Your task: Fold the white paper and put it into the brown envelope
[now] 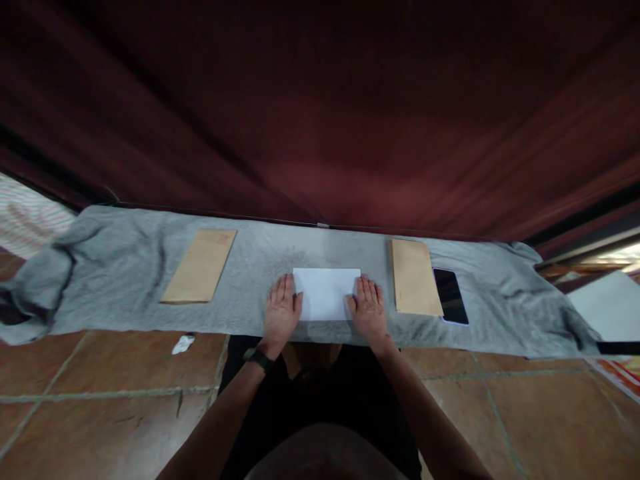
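A white sheet of paper [324, 295], apparently folded, lies flat on the grey cloth directly in front of me. My left hand [283, 310] rests flat beside its left edge, thumb touching or nearly touching the paper. At the right edge my right hand [368, 310] lies flat too, fingers stretched forward and thumb toward the paper. Neither hand grips anything. To the left sits a brown envelope [199, 267], set at a slant. On the right is a stack of brown envelopes [416, 277], its count unclear.
A phone [451, 297] with a dark screen lies beside the right-hand envelopes. The grey cloth [310, 243] covers a long narrow surface against a dark red curtain [320, 120]. A crumpled white scrap [183, 344] is on the tiled floor. A white panel [607, 310] stands far right.
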### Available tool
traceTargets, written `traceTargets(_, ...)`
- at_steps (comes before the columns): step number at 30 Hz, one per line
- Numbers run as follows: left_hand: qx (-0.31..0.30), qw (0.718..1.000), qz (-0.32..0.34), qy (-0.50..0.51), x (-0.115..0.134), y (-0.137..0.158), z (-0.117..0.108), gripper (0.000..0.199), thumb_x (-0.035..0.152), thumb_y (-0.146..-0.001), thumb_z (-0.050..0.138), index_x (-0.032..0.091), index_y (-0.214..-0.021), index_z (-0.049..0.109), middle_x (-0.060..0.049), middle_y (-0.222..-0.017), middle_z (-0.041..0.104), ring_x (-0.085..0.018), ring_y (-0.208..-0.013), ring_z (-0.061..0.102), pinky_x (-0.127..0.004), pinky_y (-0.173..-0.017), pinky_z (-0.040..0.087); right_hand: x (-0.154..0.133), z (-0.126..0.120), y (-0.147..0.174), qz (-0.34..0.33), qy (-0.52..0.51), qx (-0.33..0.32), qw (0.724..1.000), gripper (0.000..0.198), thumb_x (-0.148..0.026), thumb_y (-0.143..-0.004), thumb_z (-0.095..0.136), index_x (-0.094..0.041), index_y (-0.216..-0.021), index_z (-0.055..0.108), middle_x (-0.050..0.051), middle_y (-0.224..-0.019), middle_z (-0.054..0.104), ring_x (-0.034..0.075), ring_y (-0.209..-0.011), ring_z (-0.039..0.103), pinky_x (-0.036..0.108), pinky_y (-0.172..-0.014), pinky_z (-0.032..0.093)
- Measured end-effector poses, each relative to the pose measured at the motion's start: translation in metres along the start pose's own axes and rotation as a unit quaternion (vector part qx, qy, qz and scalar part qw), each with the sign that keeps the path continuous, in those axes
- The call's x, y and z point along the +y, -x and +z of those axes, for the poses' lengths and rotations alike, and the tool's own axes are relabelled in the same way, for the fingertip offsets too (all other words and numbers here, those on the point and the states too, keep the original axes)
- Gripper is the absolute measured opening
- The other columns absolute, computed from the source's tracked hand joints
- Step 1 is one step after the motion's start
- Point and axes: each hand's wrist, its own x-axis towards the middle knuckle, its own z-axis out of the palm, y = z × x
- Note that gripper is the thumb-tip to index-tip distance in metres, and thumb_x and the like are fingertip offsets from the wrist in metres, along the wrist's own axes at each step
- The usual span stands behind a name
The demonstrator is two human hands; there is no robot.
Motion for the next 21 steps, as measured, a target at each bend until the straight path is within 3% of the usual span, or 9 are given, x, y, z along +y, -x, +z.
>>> traceTargets(3,0.001,0.997,-0.041,0.07,0.006,0.003,-0.005,0.064,0.035,-0.096,0.046,0.01,-0.154,0.036,-0.017,-0.139,0.061,-0.033,-0.13,0.054,-0.046,-0.112,0.042,-0.013,-0.004,0.009,-0.011,-0.016,0.0,1.0,0.059,-0.031,-0.103,0.039,-0.005,-0.155,0.033,0.02,-0.16,0.035,0.032,-0.15,0.029,0.056,-0.122,0.021)
traceTargets(6,-0.001,0.98,-0.101,0.171,0.014,-0.002,-0.006,0.071,0.032,-0.088,0.059,0.013,-0.153,0.038,-0.015,-0.131,0.064,-0.031,-0.118,0.061,-0.045,-0.105,0.049,-0.036,-0.008,0.022,-0.069,-0.041,-0.029,0.996,0.065,-0.038,-0.101,0.044,-0.01,-0.158,0.029,0.015,-0.164,0.029,0.031,-0.152,0.025,0.056,-0.124,0.019)
traceTargets(8,-0.013,0.943,-0.16,0.292,0.018,-0.006,-0.007,0.075,0.026,-0.083,0.063,0.015,-0.153,0.038,-0.014,-0.129,0.065,-0.028,-0.111,0.065,-0.042,-0.098,0.053,-0.051,-0.011,0.029,-0.111,-0.066,-0.053,0.99,0.07,-0.041,-0.098,0.05,-0.014,-0.159,0.028,0.012,-0.164,0.03,0.03,-0.152,0.026,0.055,-0.125,0.016)
traceTargets(11,-0.034,0.873,-0.22,0.435,0.027,-0.011,-0.013,0.081,0.018,-0.081,0.061,0.015,-0.156,0.03,-0.014,-0.126,0.067,-0.024,-0.1,0.069,-0.039,-0.088,0.058,-0.067,-0.014,0.03,-0.104,-0.101,-0.065,0.987,0.072,-0.033,-0.095,0.054,-0.015,-0.159,0.027,0.011,-0.163,0.032,0.027,-0.151,0.03,0.054,-0.126,0.016)
traceTargets(15,-0.046,0.847,-0.182,0.498,0.053,-0.016,-0.042,0.075,0.026,-0.086,0.061,0.019,-0.155,0.033,-0.011,-0.125,0.07,-0.023,-0.103,0.071,-0.038,-0.089,0.058,-0.081,-0.028,0.01,-0.05,-0.217,-0.036,0.974,0.065,-0.014,-0.093,0.045,-0.019,-0.157,0.034,0.009,-0.159,0.041,0.022,-0.146,0.039,0.046,-0.124,0.028)
traceTargets(17,-0.018,0.813,-0.144,0.564,0.065,-0.022,-0.062,0.064,0.038,-0.095,0.054,0.025,-0.155,0.035,-0.01,-0.135,0.065,-0.024,-0.116,0.067,-0.039,-0.094,0.057,-0.088,-0.04,-0.005,0.019,-0.363,0.003,0.932,0.057,-0.02,-0.099,0.036,-0.021,-0.156,0.037,0.007,-0.153,0.051,0.02,-0.14,0.047,0.041,-0.119,0.038)
traceTargets(19,0.002,0.807,-0.135,0.575,0.07,-0.029,-0.075,0.055,0.047,-0.102,0.04,0.027,-0.153,0.039,-0.01,-0.143,0.059,-0.024,-0.126,0.061,-0.039,-0.096,0.056,-0.094,-0.053,-0.02,0.105,-0.526,0.042,0.843,0.054,-0.035,-0.105,0.026,-0.019,-0.155,0.037,0.008,-0.143,0.06,0.021,-0.132,0.056,0.04,-0.111,0.047)
traceTargets(21,0.006,0.823,-0.153,0.548,0.068,-0.032,-0.077,0.055,0.051,-0.101,0.042,0.024,-0.149,0.044,-0.01,-0.144,0.058,-0.024,-0.128,0.06,-0.037,-0.095,0.057,-0.098,-0.062,-0.029,0.161,-0.634,0.057,0.754,0.062,-0.049,-0.106,0.017,-0.015,-0.155,0.035,0.011,-0.136,0.065,0.022,-0.124,0.063,0.04,-0.103,0.053)
